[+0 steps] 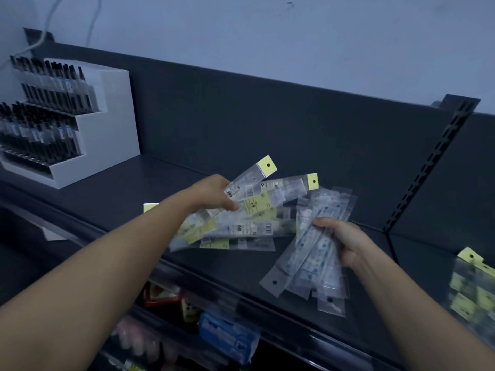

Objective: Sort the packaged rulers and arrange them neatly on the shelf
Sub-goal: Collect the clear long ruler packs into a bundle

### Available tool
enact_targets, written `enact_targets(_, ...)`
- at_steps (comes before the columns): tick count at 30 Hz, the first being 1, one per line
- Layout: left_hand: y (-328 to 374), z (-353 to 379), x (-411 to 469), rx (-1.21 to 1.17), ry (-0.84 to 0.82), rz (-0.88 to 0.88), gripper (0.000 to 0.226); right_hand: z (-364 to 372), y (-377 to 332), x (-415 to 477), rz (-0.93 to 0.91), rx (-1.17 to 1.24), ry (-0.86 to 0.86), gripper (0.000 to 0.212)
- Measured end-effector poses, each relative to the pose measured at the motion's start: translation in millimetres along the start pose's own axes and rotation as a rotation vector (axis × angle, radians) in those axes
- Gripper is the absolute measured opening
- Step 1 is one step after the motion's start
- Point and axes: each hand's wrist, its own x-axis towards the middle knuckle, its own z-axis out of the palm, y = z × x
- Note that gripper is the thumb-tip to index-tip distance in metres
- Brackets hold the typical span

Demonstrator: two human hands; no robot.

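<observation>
A loose pile of packaged rulers (pixel 241 226) with yellow header cards lies on the dark shelf (pixel 112 194). My left hand (pixel 211 194) grips one yellow-topped ruler pack (pixel 250 180), raised above the pile. My right hand (pixel 345 242) holds a fanned bundle of clear ruler packs (pixel 308 263) with blue print, their hang holes pointing toward me. More clear packs (pixel 334 202) lie behind that bundle on the shelf.
A white tiered display of dark pens (pixel 107 124) stands at the shelf's left end. A slotted upright (pixel 428 167) divides the shelf; another stack of yellow-carded packs (pixel 471 287) lies right of it. Lower shelves hold blurred goods (pixel 227 333).
</observation>
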Motion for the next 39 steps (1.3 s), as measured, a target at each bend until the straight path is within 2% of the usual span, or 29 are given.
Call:
enact_targets(3, -6.1, 12.0, -9.0, 0.177, -0.04, -0.065, 0.04, -10.8, 6.7, -4.8, 0.014, -0.008, 0.002, 0.016)
enact_targets(4, -8.7, 15.0, -9.8, 0.202, -0.075, -0.081, 0.048, -13.0, 8.2, -6.2, 0.019, -0.007, 0.002, 0.015)
enact_targets(7, -8.8, 22.3, -11.5, 0.23, -0.192, -0.129, 0.097, -15.2, 9.5, -10.0, 0.019, -0.002, -0.003, 0.014)
enact_targets(9, -4.5, 28.2, -10.3, 0.419, -0.221, -0.135, 0.109, -13.9, 9.3, -11.2, 0.012, 0.0, 0.0, 0.013)
enact_targets(11, -0.2, 33.8, -9.3, 0.504, -0.231, -0.145, 0.099, -12.4, 10.1, -11.1, 0.01, 0.0, 0.002, 0.012)
enact_targets(17, 7.3, 37.3, -2.5, 0.382, -0.298, -0.097, 0.055, -7.9, 10.0, -11.4, 0.015, 0.011, 0.015, 0.019)
enact_targets(21, 6.0, 33.6, 3.4, 0.338, -0.151, -0.054, 0.044, -6.7, 9.7, -13.1, 0.014, 0.014, 0.024, 0.025)
enact_targets(26, -2.6, 15.1, 13.3, 0.11, -0.06, -0.039, 0.03, -10.5, 7.5, -16.2, 0.006, 0.039, 0.054, 0.016)
enact_targets(29, 3.2, 2.7, 14.1, 0.022, -0.099, -0.028, 0.027, -9.9, 6.3, -17.7, 0.005, 0.052, 0.063, 0.013)
enact_targets(32, 10.7, 1.7, 12.0, 0.073, -0.245, -0.001, 0.027, -8.8, 5.9, -17.6, -0.003, 0.073, 0.076, 0.013)
enact_targets(36, 11.7, 19.3, 12.6, 0.208, -0.336, 0.046, 0.044, -11.1, 5.3, -17.4, -0.013, 0.098, 0.114, 0.013)
enact_targets(39, 16.6, 33.7, 17.7, 0.346, -0.252, 0.081, 0.068, -13.6, 5.2, -17.6, -0.012, 0.112, 0.146, 0.023)
